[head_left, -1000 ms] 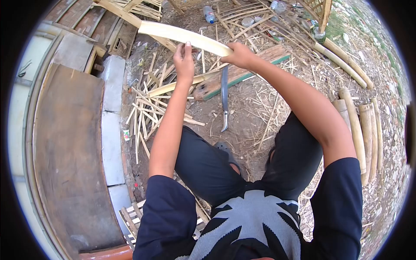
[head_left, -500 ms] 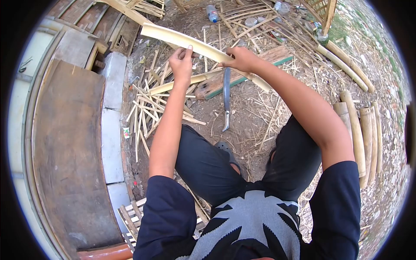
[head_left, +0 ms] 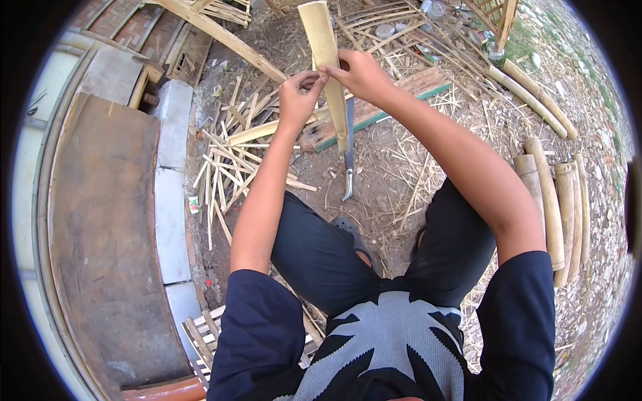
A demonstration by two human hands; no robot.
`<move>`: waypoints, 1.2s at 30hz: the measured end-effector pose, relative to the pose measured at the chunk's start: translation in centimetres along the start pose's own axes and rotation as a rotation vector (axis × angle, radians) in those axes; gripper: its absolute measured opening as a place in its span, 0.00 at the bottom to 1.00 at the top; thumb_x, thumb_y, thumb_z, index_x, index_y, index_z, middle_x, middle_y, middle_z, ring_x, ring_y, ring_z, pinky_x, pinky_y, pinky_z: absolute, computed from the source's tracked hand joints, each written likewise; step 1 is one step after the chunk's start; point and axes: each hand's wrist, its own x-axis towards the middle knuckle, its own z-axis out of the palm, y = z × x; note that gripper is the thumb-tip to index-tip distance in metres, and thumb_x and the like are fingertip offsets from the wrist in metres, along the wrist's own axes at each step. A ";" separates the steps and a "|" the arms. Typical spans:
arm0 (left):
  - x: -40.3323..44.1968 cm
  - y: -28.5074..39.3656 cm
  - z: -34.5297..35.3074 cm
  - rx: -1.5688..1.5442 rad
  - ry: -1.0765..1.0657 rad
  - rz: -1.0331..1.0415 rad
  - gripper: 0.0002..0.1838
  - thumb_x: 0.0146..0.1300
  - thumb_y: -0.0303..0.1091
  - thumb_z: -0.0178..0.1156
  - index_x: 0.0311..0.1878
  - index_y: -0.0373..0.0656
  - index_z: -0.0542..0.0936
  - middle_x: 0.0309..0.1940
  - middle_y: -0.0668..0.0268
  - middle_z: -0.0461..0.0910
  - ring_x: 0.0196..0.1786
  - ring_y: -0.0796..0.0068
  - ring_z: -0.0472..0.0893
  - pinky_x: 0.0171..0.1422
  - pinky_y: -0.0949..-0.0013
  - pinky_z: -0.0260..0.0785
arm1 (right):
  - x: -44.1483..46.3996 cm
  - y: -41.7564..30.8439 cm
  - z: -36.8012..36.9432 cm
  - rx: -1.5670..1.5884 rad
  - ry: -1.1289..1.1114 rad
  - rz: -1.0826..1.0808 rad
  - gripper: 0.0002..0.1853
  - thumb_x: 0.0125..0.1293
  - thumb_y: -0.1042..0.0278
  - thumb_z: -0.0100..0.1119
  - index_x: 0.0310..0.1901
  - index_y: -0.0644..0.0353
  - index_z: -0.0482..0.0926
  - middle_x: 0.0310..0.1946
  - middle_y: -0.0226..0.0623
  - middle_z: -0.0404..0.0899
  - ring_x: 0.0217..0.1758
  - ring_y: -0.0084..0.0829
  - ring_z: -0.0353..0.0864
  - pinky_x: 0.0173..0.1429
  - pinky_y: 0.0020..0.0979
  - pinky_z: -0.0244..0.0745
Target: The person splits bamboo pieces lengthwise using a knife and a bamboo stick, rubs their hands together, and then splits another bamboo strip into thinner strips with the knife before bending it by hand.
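A pale split bamboo strip (head_left: 322,41) stands nearly lengthwise in front of me, its lower end over the curved knife (head_left: 349,160). My right hand (head_left: 360,75) grips the strip around its middle from the right. My left hand (head_left: 300,93) is at the strip's left edge, fingers pinched together and touching the right fingertips; whether anything is between them is too small to tell. Behind the knife a worn plank with a green edge (head_left: 394,102) lies on the ground, and another bamboo strip (head_left: 257,134) rests to its left.
Thin bamboo sticks (head_left: 217,174) are heaped at the left, beside grey blocks (head_left: 172,224) and a brown board (head_left: 110,240). A wooden beam (head_left: 224,41) slants in from the upper left. Cut bamboo poles (head_left: 565,207) lie at the right. My knees and sandals are below the knife.
The held strip has swung from slanting sideways to nearly lengthwise, its far end now at the top. My left hand has moved right, up against my right hand, which has shifted up and left.
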 end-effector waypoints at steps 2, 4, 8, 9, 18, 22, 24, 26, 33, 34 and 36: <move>0.0 0.1 0.1 0.015 -0.010 0.007 0.14 0.64 0.32 0.69 0.45 0.29 0.85 0.33 0.63 0.87 0.37 0.81 0.83 0.43 0.75 0.74 | 0.0 0.0 0.0 0.002 0.049 -0.044 0.20 0.64 0.50 0.68 0.40 0.63 0.86 0.27 0.46 0.84 0.29 0.42 0.83 0.36 0.40 0.75; 0.0 0.4 0.2 0.027 -0.019 0.017 0.14 0.64 0.32 0.69 0.45 0.29 0.85 0.33 0.63 0.87 0.37 0.81 0.83 0.43 0.74 0.74 | 0.2 0.3 0.0 0.037 0.066 -0.081 0.19 0.65 0.52 0.68 0.41 0.64 0.86 0.26 0.44 0.84 0.28 0.36 0.82 0.35 0.37 0.74; -0.1 0.7 0.2 0.063 -0.022 0.042 0.13 0.63 0.33 0.70 0.42 0.32 0.86 0.31 0.61 0.87 0.35 0.78 0.84 0.43 0.72 0.75 | 0.5 0.1 -1.1 0.072 -0.029 -0.099 0.18 0.64 0.54 0.69 0.40 0.65 0.85 0.26 0.44 0.84 0.28 0.32 0.81 0.36 0.36 0.74; -0.2 0.8 0.2 0.076 -0.020 0.050 0.12 0.62 0.34 0.70 0.41 0.33 0.87 0.30 0.61 0.87 0.34 0.77 0.85 0.43 0.71 0.76 | 0.6 -0.1 -1.7 0.054 -0.066 -0.093 0.18 0.63 0.54 0.70 0.40 0.65 0.85 0.26 0.44 0.84 0.28 0.31 0.80 0.37 0.35 0.74; -0.2 2.0 0.6 0.131 -0.060 0.123 0.12 0.61 0.35 0.71 0.39 0.33 0.87 0.28 0.60 0.87 0.31 0.76 0.85 0.40 0.71 0.76 | 2.0 0.7 -4.7 -0.075 -0.008 -0.321 0.18 0.59 0.54 0.72 0.35 0.63 0.83 0.24 0.44 0.80 0.26 0.45 0.78 0.34 0.41 0.71; -0.1 1.3 0.8 0.193 -0.082 0.136 0.13 0.60 0.37 0.71 0.38 0.35 0.87 0.27 0.59 0.87 0.31 0.73 0.86 0.40 0.69 0.76 | 2.0 0.7 -5.6 -0.122 -0.050 -0.255 0.18 0.63 0.57 0.71 0.38 0.68 0.83 0.27 0.43 0.83 0.29 0.34 0.80 0.39 0.37 0.75; -0.1 1.2 0.9 0.231 -0.097 0.140 0.13 0.60 0.39 0.70 0.38 0.36 0.88 0.27 0.58 0.87 0.31 0.72 0.87 0.40 0.68 0.76 | 2.3 0.4 -6.5 -0.131 -0.045 -0.267 0.18 0.63 0.56 0.71 0.36 0.68 0.82 0.25 0.41 0.81 0.28 0.32 0.78 0.39 0.36 0.74; -0.3 1.5 0.9 0.250 -0.129 0.115 0.14 0.61 0.38 0.70 0.38 0.34 0.87 0.27 0.60 0.87 0.31 0.75 0.85 0.40 0.69 0.75 | 2.3 0.3 -6.8 -0.116 -0.035 -0.274 0.19 0.63 0.56 0.71 0.35 0.68 0.81 0.24 0.39 0.80 0.28 0.30 0.76 0.38 0.35 0.74; -0.3 1.5 1.1 0.283 -0.150 0.087 0.14 0.62 0.38 0.70 0.39 0.33 0.87 0.26 0.60 0.86 0.31 0.76 0.84 0.42 0.70 0.75 | 2.5 0.8 -6.5 -0.043 0.026 -0.306 0.20 0.65 0.54 0.70 0.34 0.68 0.80 0.24 0.38 0.79 0.28 0.27 0.75 0.38 0.34 0.73; -0.3 1.6 1.2 0.273 -0.147 0.084 0.14 0.63 0.38 0.70 0.39 0.33 0.87 0.26 0.60 0.86 0.31 0.76 0.84 0.41 0.70 0.75 | 2.4 0.8 -6.4 -0.028 0.032 -0.308 0.20 0.65 0.54 0.69 0.34 0.68 0.80 0.24 0.38 0.79 0.28 0.27 0.75 0.37 0.34 0.73; -0.3 1.5 1.3 0.253 -0.138 0.078 0.14 0.63 0.38 0.69 0.39 0.33 0.87 0.26 0.60 0.86 0.31 0.76 0.84 0.41 0.69 0.75 | 2.4 0.7 -6.6 -0.071 -0.026 -0.282 0.20 0.65 0.54 0.69 0.34 0.68 0.80 0.24 0.39 0.79 0.28 0.28 0.75 0.37 0.34 0.72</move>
